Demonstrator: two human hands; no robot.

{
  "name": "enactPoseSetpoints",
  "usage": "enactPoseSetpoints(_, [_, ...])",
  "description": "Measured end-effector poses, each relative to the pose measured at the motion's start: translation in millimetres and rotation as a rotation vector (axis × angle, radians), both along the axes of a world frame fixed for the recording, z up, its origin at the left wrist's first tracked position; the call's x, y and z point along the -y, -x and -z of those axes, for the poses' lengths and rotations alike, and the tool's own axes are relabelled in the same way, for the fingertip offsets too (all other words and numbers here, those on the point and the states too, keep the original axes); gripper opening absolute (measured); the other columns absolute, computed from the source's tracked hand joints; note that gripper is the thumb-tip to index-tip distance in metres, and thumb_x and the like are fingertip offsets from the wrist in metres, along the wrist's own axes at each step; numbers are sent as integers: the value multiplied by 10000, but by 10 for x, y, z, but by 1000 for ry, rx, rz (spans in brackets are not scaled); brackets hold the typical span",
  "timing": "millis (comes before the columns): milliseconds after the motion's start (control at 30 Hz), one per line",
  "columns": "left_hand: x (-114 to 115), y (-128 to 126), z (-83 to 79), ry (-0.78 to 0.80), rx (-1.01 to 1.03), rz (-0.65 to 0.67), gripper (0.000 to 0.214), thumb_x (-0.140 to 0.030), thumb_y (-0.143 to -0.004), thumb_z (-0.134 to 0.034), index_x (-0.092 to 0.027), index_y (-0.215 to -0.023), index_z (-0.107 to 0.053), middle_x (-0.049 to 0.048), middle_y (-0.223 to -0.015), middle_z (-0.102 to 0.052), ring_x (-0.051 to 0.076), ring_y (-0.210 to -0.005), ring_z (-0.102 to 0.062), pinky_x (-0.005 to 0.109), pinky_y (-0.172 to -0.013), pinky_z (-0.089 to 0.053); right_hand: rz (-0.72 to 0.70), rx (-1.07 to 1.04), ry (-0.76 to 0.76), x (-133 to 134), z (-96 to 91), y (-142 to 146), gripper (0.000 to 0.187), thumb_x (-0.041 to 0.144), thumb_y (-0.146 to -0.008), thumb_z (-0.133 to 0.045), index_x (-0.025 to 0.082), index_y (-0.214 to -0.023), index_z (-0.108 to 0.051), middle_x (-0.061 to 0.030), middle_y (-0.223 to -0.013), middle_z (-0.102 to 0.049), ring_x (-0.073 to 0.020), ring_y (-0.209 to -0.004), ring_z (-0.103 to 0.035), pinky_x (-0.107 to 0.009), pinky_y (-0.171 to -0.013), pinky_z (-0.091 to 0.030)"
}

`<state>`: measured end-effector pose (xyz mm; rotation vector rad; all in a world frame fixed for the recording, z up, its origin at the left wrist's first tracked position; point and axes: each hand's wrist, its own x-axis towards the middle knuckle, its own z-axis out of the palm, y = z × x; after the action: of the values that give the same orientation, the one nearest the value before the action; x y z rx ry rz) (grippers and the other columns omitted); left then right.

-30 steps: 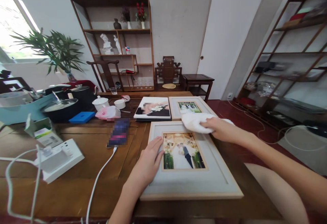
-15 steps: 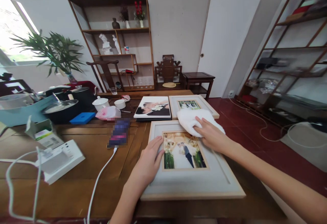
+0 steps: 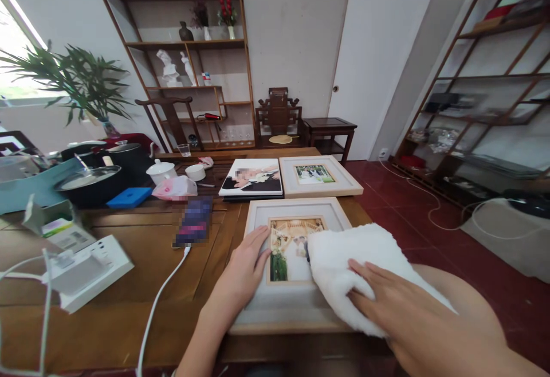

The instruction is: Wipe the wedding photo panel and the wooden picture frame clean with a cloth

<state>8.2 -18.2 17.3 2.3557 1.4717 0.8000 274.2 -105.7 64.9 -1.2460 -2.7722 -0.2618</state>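
Observation:
A light-wood picture frame [image 3: 258, 314] with a wedding photo [image 3: 287, 251] lies flat near the table's front edge. My left hand [image 3: 249, 259] rests on its left side, fingers stretched out beside the photo. Bunched in my right hand [image 3: 378, 294] is a fluffy white cloth [image 3: 348, 251], which covers the frame's right side and part of the photo. Behind it lies a second framed photo [image 3: 318, 176]. Left of that one, a photo panel [image 3: 251, 178] rests on a dark flat item.
A phone [image 3: 195, 219] on a white cable [image 3: 161, 291] lies left of the frame. Farther left are a white box [image 3: 97, 274], a blue box [image 3: 129, 197], a lidded pan [image 3: 88, 185] and a white teapot [image 3: 161, 172]. The wooden table [image 3: 172, 331] ends just right of the frame.
My right hand has drawn the white cloth from the frame's far right corner toward me, down its right side. The far framed photo is uncovered now. My left hand stays on the frame.

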Motion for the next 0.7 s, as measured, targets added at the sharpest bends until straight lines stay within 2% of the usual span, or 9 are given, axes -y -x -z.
enactPoseSetpoints(133, [16,1,-42,24,-22,14,389,-232,-888,-397,-144,-1258,-477,120,-1335,-488,213,-1251,-433,409,-1061,-332,132,-8,0,-150,-54,39,608,7,-521,-431,201,-1068,-611,-133,-1202,-587,-309,-1119,-527,-439,-879,-485])
enactPoseSetpoints(233, [30,4,-73,32,-31,20,390,-235,-889,-398,-142,-1259,-476,117,-1340,-483,213,-1258,-423,408,-1064,-329,183,8,28,-480,-60,87,568,-13,-543,-421,130,-1061,-607,-177,-1166,-598,-293,-1189,-463,-445,-977,-397])
enactPoseSetpoints(367, [33,7,-73,18,-31,21,382,-226,-886,-404,-172,-1257,-476,105,-1339,-486,215,-1253,-431,420,-1051,-347,221,-48,-52,-971,14,84,595,-45,-583,-406,105,-1137,-563,-177,-1215,-563,-292,-1258,-372,-469,-1022,-325])
enactPoseSetpoints(467, [25,3,-50,18,-21,7,381,-224,-885,-406,-176,-1256,-476,106,-1340,-485,211,-1250,-435,415,-1050,-350,205,-61,-70,-1148,76,72,619,-62,-566,-404,110,-1135,-575,-168,-1265,-526,-300,-1291,-311,-491,-1029,-296])
enactPoseSetpoints(567, [12,-3,-26,9,0,3,375,-229,-886,-406,-175,-1249,-481,103,-1333,-493,207,-1246,-440,414,-1056,-342,171,-18,-29,-1036,83,87,600,-53,-572,-416,113,-1121,-590,-177,-1271,-520,-303,-1281,-331,-503,-1031,-282])
enactPoseSetpoints(700, [2,-9,-17,15,-4,1,384,-245,-889,-395,-150,-1252,-478,114,-1329,-495,205,-1249,-435,402,-1063,-333,128,51,85,-550,4,107,555,-12,-555,-479,128,-1073,-621,-198,-1239,-540,-338,-1213,-422,-496,-994,-338])
